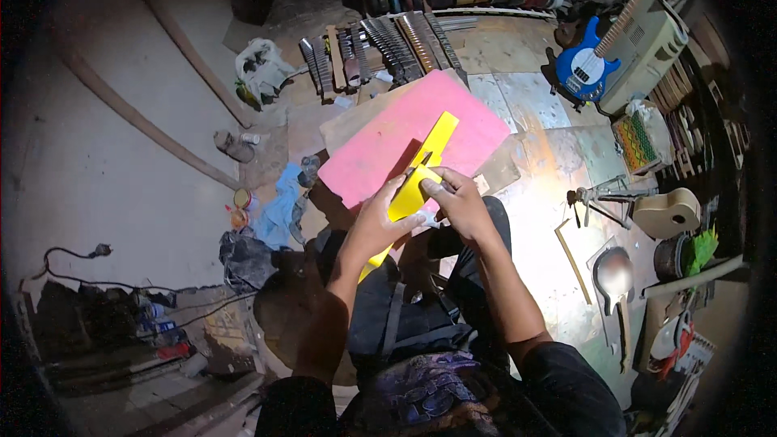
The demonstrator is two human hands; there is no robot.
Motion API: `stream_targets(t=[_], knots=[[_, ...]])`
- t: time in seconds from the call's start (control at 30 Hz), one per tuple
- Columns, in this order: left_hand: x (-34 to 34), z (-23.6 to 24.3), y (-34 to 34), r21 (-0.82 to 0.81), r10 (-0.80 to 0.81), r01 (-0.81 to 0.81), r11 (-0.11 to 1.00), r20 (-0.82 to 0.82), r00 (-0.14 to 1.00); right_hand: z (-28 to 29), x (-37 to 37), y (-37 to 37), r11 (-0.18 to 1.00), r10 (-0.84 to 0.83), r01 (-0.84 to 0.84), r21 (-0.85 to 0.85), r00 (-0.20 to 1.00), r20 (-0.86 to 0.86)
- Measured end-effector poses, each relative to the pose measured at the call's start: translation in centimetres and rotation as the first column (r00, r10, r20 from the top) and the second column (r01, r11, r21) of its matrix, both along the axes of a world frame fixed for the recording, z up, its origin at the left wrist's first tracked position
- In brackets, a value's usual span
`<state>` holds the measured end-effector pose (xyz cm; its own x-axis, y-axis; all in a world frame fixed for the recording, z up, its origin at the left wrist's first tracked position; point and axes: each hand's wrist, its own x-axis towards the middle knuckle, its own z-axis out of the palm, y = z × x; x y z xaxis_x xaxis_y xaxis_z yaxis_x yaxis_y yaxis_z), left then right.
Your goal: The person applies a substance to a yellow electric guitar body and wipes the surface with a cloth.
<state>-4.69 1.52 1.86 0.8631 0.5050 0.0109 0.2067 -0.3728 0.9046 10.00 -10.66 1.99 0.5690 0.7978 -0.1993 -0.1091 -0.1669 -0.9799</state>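
Yellow piece (439,136) sits mid-view from where I watch, between the wearer's two hands, over the near part of a pink sheet (364,158). Colour strong and even, a flat lemon yellow, matte rather than glossy as far as I can judge. Shape: a long narrow strip with straight edges and a squared far end, slanting up and to the right across the pink. Between the hands it shows a broader, paler face, catching the light. A further yellow length shows below the left hand, over the dark clothing of the lap. Whether all this is one piece or several overlapping, I cannot tell. Small dark pointed mark or sliver near the middle; too small for me to name.

Left hand (377,220): fingers grasping the yellow from its left side. Right hand (463,205): thumb laid on the yellow face, fingers curled at its right edge, grasping too. Pale dust or smears on some fingertips.

Pink sheet lies on a grey-brown surface (333,131), whose corners stick out past it. Beyond I log ribbed guitar necks (413,44) in a row, a blue bass (584,70) to the right, a crumpled blue cloth (283,206) to the left.
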Motion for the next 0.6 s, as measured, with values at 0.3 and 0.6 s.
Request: stream_targets(t=[0.3, 0.6], knots=[[3.1, 0.0, 0.1, 0.012, 0.082, -0.082, 0.997, -0.053, 0.995, -0.7, 1.1, -1.5, 0.976, -0.050, 0.027, 0.218, 0.993, 0.103], [2.9, -1.7, -0.5, -0.101, 0.298, -0.285, 0.953, 0.151, 0.942, 0.6, -0.3, -7.1, 0.983, -0.168, 0.171, 0.065, 0.985, -0.046]])
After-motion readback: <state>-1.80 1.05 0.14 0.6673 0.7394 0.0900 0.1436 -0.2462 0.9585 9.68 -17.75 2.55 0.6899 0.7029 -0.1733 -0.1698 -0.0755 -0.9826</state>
